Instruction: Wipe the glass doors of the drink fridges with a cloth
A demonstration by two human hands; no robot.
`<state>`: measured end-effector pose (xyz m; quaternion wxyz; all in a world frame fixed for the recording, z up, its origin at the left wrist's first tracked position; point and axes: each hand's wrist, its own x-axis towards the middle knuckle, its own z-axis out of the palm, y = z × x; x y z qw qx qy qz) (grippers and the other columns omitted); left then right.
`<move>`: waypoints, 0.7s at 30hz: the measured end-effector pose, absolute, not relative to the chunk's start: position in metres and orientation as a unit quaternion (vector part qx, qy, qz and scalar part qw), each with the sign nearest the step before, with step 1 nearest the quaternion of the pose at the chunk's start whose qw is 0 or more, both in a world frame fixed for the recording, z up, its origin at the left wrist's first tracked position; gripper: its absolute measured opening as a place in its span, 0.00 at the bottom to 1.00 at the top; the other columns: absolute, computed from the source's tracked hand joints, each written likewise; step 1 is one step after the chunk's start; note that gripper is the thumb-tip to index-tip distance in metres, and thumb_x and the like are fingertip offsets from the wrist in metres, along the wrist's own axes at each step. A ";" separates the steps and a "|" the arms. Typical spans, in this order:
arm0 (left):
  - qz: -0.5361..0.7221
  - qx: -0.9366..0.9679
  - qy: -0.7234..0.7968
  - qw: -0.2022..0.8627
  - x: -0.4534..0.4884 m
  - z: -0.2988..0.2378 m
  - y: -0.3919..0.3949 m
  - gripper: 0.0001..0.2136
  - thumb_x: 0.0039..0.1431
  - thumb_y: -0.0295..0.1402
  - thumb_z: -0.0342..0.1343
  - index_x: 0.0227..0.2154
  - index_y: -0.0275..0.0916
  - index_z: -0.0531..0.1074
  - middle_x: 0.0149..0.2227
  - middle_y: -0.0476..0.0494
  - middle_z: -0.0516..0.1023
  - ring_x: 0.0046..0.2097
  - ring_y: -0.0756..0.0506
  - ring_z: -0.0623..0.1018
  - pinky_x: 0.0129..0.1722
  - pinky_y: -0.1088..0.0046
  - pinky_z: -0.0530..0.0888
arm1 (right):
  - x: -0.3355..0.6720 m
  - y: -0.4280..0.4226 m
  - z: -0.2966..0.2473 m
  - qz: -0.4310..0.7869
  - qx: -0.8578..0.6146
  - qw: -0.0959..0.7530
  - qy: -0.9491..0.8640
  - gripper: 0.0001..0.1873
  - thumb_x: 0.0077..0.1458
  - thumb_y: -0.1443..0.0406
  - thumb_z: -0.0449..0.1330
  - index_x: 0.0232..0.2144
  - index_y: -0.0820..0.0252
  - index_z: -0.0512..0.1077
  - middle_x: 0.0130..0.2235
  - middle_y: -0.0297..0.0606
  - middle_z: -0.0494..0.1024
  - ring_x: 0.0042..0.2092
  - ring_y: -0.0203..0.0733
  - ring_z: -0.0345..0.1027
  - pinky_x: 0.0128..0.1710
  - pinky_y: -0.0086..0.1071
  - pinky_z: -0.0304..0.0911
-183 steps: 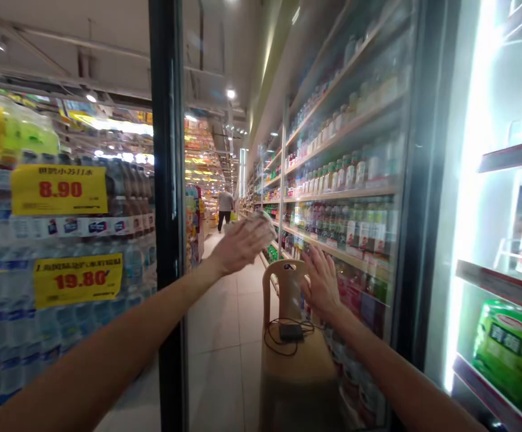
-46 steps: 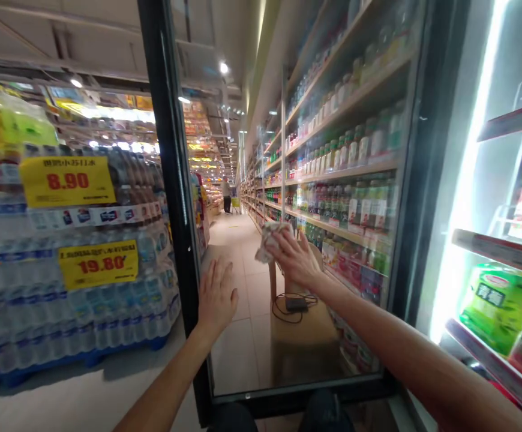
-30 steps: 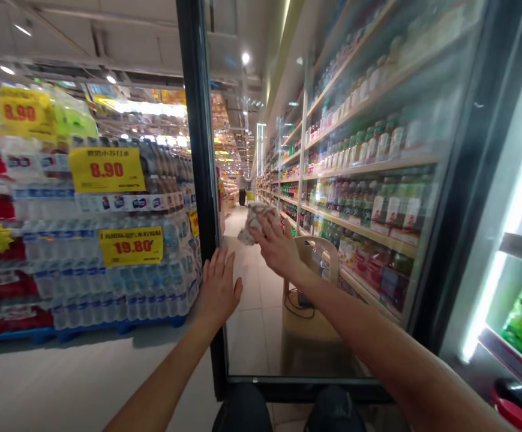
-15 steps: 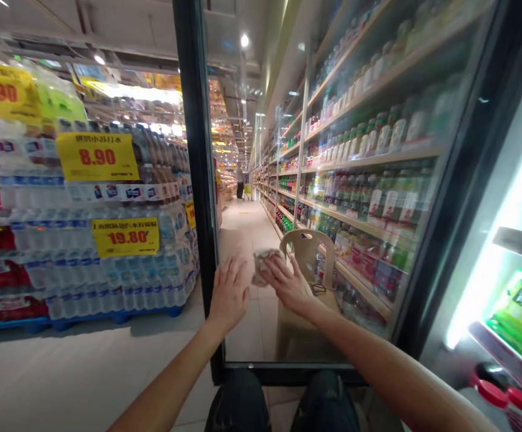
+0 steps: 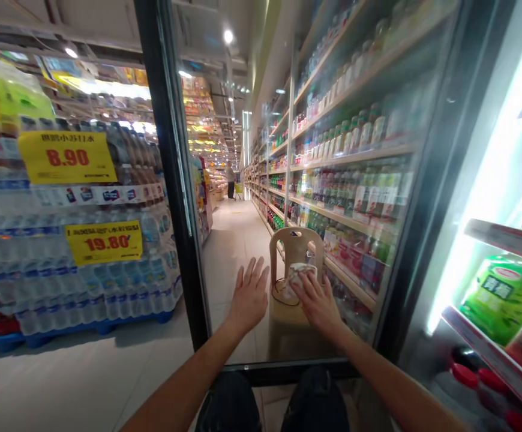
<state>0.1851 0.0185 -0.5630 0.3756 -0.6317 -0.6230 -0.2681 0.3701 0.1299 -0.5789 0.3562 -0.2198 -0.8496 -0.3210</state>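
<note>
My right hand (image 5: pixel 318 303) presses a crumpled whitish cloth (image 5: pixel 303 273) with a printed pattern against the glass panel (image 5: pixel 234 336) of a black-framed door. The fingers lie over the cloth's lower part, and its top edge shows above them. To the left, my left hand (image 5: pixel 251 294) is spread against the same pane with nothing in it, fingers pointing up. The door's dark left frame post (image 5: pixel 166 150) rises beside it. A tan plastic chair (image 5: pixel 275 255) appears in the glass behind my right hand, with a thin dark cord on its seat.
Stacked bottled water packs (image 5: pixel 94 264) with yellow price signs (image 5: pixel 69 157) stand at left on blue pallets. At right is a lit cabinet with a green bag (image 5: pixel 499 297) and red-lidded jars (image 5: pixel 463 375). Drink shelves (image 5: pixel 355 150) and a distant person (image 5: pixel 231 180) show in the glass. My knees (image 5: pixel 317 402) are below.
Both hands have moved right across the pane, the right hand carrying the cloth rightward and slightly lower. The whole view has shifted, so the door frame sits further left.
</note>
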 end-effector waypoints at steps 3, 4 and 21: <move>-0.264 -0.642 -0.611 0.380 0.196 -0.556 0.030 0.24 0.55 0.27 0.47 0.57 0.33 0.58 0.62 0.35 0.56 0.64 0.38 0.51 0.61 0.53 0.53 | 0.367 0.138 -0.553 -0.323 -0.267 0.412 -0.809 0.21 0.55 0.67 0.53 0.52 0.52 0.65 0.61 0.44 0.58 0.63 0.53 0.44 0.59 0.55 0.37; -0.263 -0.645 -0.608 0.381 0.199 -0.555 0.033 0.25 0.55 0.27 0.47 0.57 0.33 0.58 0.62 0.35 0.56 0.64 0.39 0.51 0.61 0.53 0.53 | 0.366 0.140 -0.547 -0.323 -0.286 0.430 -0.793 0.21 0.56 0.66 0.53 0.53 0.53 0.65 0.61 0.46 0.57 0.63 0.54 0.43 0.59 0.55 0.37; -0.219 -0.691 -0.556 0.407 0.238 -0.570 0.066 0.25 0.55 0.31 0.48 0.57 0.36 0.58 0.63 0.40 0.55 0.64 0.39 0.51 0.61 0.57 0.52 | 0.422 0.159 -0.600 -0.318 -0.358 0.408 -0.778 0.22 0.56 0.67 0.51 0.53 0.57 0.64 0.60 0.48 0.58 0.64 0.52 0.41 0.58 0.53 0.42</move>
